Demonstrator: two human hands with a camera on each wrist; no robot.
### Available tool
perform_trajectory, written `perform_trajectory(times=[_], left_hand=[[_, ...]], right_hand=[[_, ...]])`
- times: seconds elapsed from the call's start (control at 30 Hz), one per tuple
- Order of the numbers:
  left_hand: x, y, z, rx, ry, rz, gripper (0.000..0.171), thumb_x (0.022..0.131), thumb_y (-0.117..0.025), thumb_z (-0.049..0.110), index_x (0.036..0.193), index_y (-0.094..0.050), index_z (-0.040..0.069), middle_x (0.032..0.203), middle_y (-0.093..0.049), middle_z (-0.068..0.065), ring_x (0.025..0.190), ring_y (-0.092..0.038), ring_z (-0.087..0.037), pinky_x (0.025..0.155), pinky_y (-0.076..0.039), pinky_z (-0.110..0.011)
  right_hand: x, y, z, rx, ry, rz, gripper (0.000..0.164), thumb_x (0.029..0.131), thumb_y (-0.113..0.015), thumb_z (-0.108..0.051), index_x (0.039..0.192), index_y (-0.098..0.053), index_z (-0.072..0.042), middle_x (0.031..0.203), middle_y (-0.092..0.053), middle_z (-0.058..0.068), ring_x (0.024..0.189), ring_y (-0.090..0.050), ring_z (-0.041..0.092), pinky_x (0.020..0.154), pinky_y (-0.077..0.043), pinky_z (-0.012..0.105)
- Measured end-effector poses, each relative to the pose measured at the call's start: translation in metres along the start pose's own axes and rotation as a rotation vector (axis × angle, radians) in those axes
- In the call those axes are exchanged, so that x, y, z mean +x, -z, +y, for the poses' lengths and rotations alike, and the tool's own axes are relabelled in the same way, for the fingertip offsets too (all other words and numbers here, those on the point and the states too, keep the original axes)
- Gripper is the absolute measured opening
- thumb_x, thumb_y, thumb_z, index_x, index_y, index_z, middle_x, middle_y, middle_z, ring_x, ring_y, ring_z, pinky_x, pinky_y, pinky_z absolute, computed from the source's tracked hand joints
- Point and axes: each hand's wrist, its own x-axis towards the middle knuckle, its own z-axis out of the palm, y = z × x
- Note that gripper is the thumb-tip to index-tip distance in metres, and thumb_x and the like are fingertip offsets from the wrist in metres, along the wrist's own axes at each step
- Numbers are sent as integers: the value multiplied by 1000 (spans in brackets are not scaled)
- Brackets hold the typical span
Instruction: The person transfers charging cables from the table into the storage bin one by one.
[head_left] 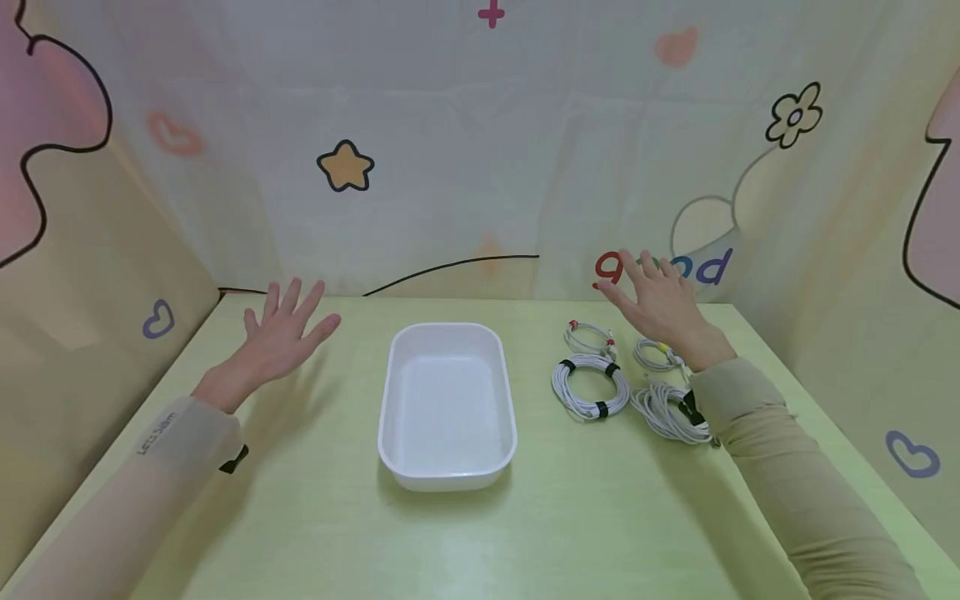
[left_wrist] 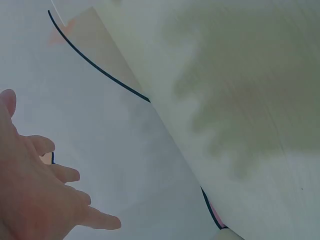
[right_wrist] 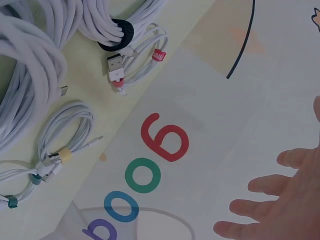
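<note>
My left hand [head_left: 277, 340] hovers over the left part of the table, fingers spread and holding nothing. Spread fingers also mark my right hand [head_left: 666, 310], raised above the back right with nothing in its grasp. Below and near it lie several coiled white cables: a small coil with red ties [head_left: 589, 348], a larger ring with black straps [head_left: 559, 388], a small coil with a yellow tie [right_wrist: 45, 134], and a thick bundle with a black strap [head_left: 663, 413]. Between the hands stands a white plastic tray [head_left: 447, 481] with nothing in it.
The light green table [head_left: 450, 550] meets a printed cloth backdrop [head_left: 450, 167] at the back, with cloth sides at left and right. In the right wrist view, a cable end with green ties [right_wrist: 12, 201] shows at the left edge.
</note>
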Motion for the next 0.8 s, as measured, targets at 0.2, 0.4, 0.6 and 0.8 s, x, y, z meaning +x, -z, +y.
perform_trajectory(times=[0.2, 0.4, 0.6, 0.8], left_hand=[[2, -1, 4, -12, -16, -30, 81, 98, -32, 61, 155, -5, 10, 159, 2, -27, 145, 11, -50, 105, 1, -78], [2, -11, 13, -290, -10, -201, 76, 98, -49, 47, 146, -24, -6, 147, -33, -30, 135, -34, -46, 107, -35, -58], [0, -26, 31, -723, 134, -414, 58, 96, -59, 34, 133, -37, -5, 133, -44, -24, 113, -54, -34, 91, -55, -42], [2, -40, 43, -928, 218, -477, 47, 94, -62, 21, 127, -42, -7, 106, -54, -14, 89, -64, -21, 86, -57, -42]], right_hand=[[3, 0, -2, -11, 4, -11, 80, 96, -31, -64, 155, -12, -14, 156, -15, 30, 140, -14, 57, 107, -15, 75], [5, -1, -3, -27, 15, -17, 80, 96, -28, -66, 155, -13, -12, 155, -18, 31, 139, -20, 54, 103, -21, 77], [3, -2, -5, -9, 44, -35, 77, 99, -28, -60, 154, -16, -7, 153, -19, 34, 137, -24, 55, 102, -26, 75], [2, -4, -5, 29, 64, -58, 74, 101, -31, -56, 151, -22, -2, 151, -25, 35, 135, -27, 57, 107, -27, 68]])
